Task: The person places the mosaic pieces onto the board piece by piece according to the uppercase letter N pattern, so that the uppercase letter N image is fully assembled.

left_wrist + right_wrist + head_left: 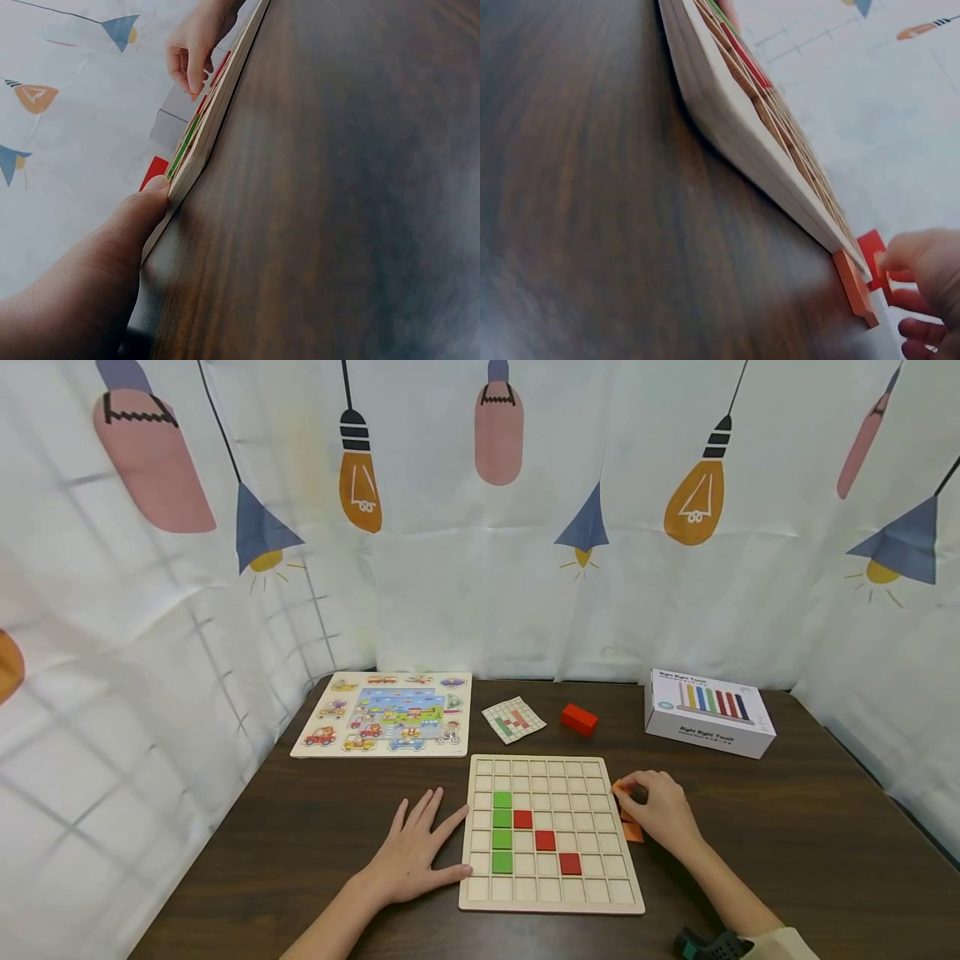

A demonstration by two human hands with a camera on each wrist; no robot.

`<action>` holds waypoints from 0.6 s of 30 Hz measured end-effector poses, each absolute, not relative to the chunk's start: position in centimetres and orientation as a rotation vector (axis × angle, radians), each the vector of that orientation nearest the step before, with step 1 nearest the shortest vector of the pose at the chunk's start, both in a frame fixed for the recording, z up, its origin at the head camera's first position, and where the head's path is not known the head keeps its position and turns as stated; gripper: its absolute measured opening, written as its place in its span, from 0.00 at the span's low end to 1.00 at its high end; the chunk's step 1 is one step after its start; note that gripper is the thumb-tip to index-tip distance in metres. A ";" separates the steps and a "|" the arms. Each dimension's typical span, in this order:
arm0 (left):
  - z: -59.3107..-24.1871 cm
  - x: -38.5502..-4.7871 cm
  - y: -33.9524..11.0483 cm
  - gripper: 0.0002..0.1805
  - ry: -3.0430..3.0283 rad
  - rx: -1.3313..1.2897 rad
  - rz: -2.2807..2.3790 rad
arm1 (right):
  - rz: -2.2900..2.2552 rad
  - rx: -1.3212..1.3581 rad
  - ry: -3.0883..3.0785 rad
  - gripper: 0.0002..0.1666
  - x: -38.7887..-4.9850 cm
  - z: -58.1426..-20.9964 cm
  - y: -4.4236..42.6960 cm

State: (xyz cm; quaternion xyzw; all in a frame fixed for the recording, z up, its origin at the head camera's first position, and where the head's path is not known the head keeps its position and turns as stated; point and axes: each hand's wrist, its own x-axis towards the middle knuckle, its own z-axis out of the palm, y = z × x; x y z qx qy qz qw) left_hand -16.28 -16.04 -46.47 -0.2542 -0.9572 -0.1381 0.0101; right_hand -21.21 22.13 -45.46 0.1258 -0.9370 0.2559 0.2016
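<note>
A pale wooden grid board [551,907] lies flat on the dark table. Several green tiles [502,840] form a column on its left side, and three red tiles [545,841] step diagonally down to the right. My left hand [411,853] is spread with fingers straight, its thumb and index fingertip at the board's left edge. At the right edge, my right hand [664,810] pinches an orange tile [886,283] between thumb and fingers. Beneath it, more orange tiles [632,832] lie beside the board, partly hidden by that hand.
Behind the board are a small patterned card [513,720] and a red block [579,719]. A picture puzzle [390,714] lies at the back left, and a white box [708,713] stands at the back right. A printed curtain [480,585] hangs behind the table.
</note>
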 end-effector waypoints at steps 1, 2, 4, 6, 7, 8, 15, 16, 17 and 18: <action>-46.5 -16.3 -16.0 0.45 -2.988 -0.793 -0.430 | 0.725 0.369 -2.613 0.04 -21.2 -45.4 22.0; -46.5 -16.3 -16.0 0.45 -2.988 -0.793 -0.429 | 0.741 0.386 -2.607 0.05 -21.1 -45.4 22.0; -46.6 -16.3 -16.1 0.45 -2.989 -0.793 -0.426 | 0.768 0.419 -2.591 0.06 -21.0 -45.5 21.8; -46.5 -16.3 -16.1 0.45 -2.992 -0.793 -0.427 | 0.783 0.461 -2.565 0.07 -20.9 -45.6 21.6; -46.5 -16.3 -16.1 0.45 -2.993 -0.792 -0.427 | 0.787 0.485 -2.548 0.08 -20.9 -45.6 21.5; -46.5 -16.3 -16.1 0.45 -2.994 -0.792 -0.427 | 0.787 0.509 -2.530 0.09 -20.8 -45.7 21.4; -46.3 -16.3 -16.0 0.45 -2.999 -0.795 -0.423 | 0.781 0.705 -2.451 0.10 -20.4 -45.6 20.3; -46.3 -16.3 -16.0 0.45 -2.998 -0.796 -0.421 | 0.788 0.723 -2.448 0.10 -20.3 -45.6 20.1; -46.3 -16.3 -16.0 0.45 -2.998 -0.797 -0.419 | 0.796 0.744 -2.443 0.10 -20.2 -45.6 20.0; -46.3 -16.3 -16.0 0.45 -2.997 -0.797 -0.417 | 0.806 0.761 -2.442 0.11 -20.1 -45.5 19.9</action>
